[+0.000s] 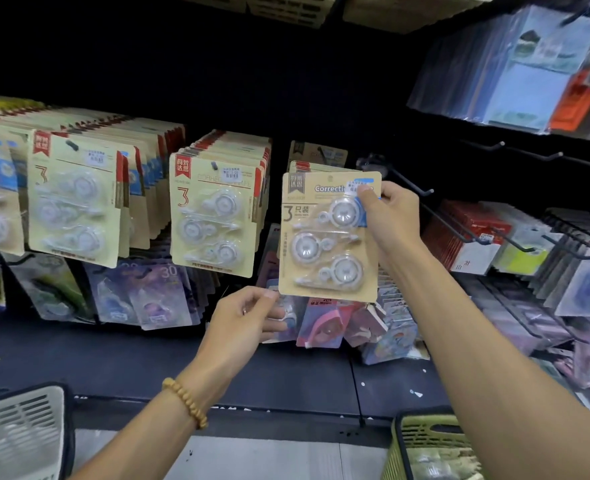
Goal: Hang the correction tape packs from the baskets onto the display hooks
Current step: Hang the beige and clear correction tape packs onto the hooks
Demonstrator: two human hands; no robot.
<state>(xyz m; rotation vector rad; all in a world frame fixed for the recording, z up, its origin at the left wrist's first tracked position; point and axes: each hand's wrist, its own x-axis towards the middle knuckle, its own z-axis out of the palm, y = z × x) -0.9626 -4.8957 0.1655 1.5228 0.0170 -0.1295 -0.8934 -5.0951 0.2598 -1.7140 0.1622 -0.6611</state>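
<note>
A pack (328,237) of three tape rolls is held up in the middle of the frame, in front of the wall of hooks. The right hand (392,220) pinches its top right corner, thumb on the front. The left hand (241,317) pinches the bottom left corner with the fingertips. So both hands are closed on the same pack.

Behind the top of the pack there are more packs like it (316,157) on a hook. To the left in the frame hang two full rows (213,209), (75,199). At the right of the frame some bare hooks (425,192) stick out. A green basket (432,445) sits at the bottom right and a grey basket (19,434) at the bottom left.

The pack looks light. It is a flat card with a clear plastic bubble over the rolls. The card looks stiff but could bend or crease if it is squeezed hard. The plastic looks smooth and may slip. The edges and corners of the card seem the best places to hold. The hole for the hook should be at the top middle, but I cannot see it here. Keeping the fingers away from that spot looks wise.
</note>
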